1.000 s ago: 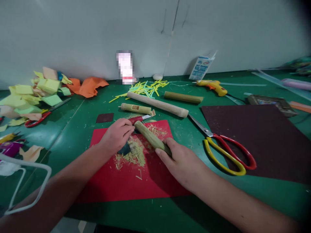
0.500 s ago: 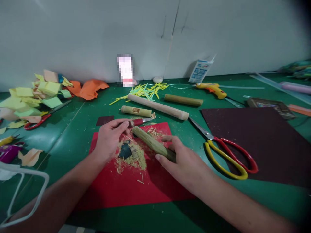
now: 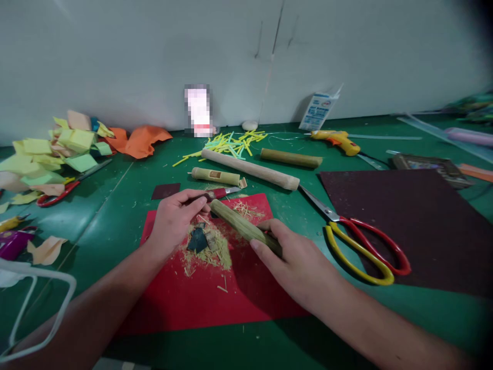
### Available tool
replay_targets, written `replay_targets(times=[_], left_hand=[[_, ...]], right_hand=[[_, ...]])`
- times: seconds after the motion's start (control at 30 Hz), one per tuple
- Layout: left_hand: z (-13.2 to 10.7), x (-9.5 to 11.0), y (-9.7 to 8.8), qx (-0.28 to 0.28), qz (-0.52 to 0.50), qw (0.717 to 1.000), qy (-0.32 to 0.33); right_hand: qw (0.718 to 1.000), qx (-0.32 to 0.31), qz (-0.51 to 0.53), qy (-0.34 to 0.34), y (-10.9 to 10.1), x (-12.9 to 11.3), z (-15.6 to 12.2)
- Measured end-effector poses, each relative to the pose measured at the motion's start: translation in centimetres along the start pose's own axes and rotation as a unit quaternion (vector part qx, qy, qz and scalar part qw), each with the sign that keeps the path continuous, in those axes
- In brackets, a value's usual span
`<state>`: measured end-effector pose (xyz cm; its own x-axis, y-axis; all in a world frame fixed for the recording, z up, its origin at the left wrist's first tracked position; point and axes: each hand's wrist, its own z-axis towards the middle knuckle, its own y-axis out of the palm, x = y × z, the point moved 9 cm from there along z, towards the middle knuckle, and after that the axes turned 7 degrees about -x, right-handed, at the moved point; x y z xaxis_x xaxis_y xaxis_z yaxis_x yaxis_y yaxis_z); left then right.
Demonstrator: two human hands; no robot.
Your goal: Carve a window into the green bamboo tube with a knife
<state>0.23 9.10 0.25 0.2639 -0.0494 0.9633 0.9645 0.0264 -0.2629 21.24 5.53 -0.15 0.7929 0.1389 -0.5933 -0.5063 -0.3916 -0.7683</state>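
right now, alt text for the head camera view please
A person's right hand grips a green bamboo stick over a red mat strewn with shavings, while the left hand pinches a red-handled knife beside its tip. Scissors, more bamboo pieces and paper scraps lie on the green table.

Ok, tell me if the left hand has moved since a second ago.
Yes. The left hand has drawn back leftward off the shavings pile on the red mat, uncovering the dark scrap, and is now at the knife.
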Motion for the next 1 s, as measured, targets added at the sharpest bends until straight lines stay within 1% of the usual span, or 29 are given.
replay_targets(times=[0.03,0.07,0.13,0.2,0.27,0.37,0.47,0.57,0.67,0.73,0.8,0.87,0.9,1.0], left_hand=[[-0.1,1.0,-0.1,0.006,0.063,0.997,0.036],[-0.2,2.1,-0.1,0.010,0.127,0.989,0.079],[-0.7,3.9,0.4,0.008,0.232,0.959,0.163],[-0.9,4.7,1.1,-0.006,0.295,0.930,0.218],[-1.0,4.6,1.9,-0.024,0.328,0.911,0.249],[-0.8,4.2,2.9,-0.050,0.344,0.896,0.276],[-1.1,4.0,3.9,-0.082,0.343,0.894,0.278],[-1.9,4.2,4.8,-0.107,0.342,0.890,0.283],[-2.9,4.4,5.6,-0.131,0.360,0.870,0.311],[-3.1,4.3,5.6,-0.133,0.380,0.855,0.328],[-2.8,4.1,5.1,-0.110,0.405,0.844,0.333],[-2.4,4.1,4.7,-0.086,0.421,0.840,0.331],[-2.4,4.0,4.7,-0.086,0.424,0.839,0.331],[-2.5,3.9,5.1,-0.114,0.413,0.838,0.338]], right_hand=[[1.000,0.001,0.007,-0.005,0.0,0.0,0.0],[1.000,0.000,0.012,-0.009,0.0,-0.1,0.0],[1.000,-0.002,0.015,-0.010,0.1,-0.1,0.0],[1.000,-0.007,0.007,-0.004,0.3,0.0,-0.1],[1.000,-0.016,-0.006,0.002,0.5,0.0,0.0],[0.999,-0.024,-0.023,0.010,0.8,-0.1,0.0],[0.999,-0.019,-0.045,0.012,0.9,0.0,0.0],[0.997,-0.017,-0.072,0.006,1.3,0.0,-0.1],[0.995,-0.015,-0.094,-0.004,1.8,-0.1,-0.2],[0.994,-0.011,-0.105,-0.008,1.9,-0.1,-0.3],[0.994,-0.004,-0.110,-0.009,1.9,-0.2,-0.2],[0.993,0.002,-0.115,-0.008,1.9,-0.2,-0.2],[0.993,0.003,-0.118,-0.008,1.9,-0.2,-0.3],[0.992,0.002,-0.126,-0.011,2.0,-0.3,-0.4]])
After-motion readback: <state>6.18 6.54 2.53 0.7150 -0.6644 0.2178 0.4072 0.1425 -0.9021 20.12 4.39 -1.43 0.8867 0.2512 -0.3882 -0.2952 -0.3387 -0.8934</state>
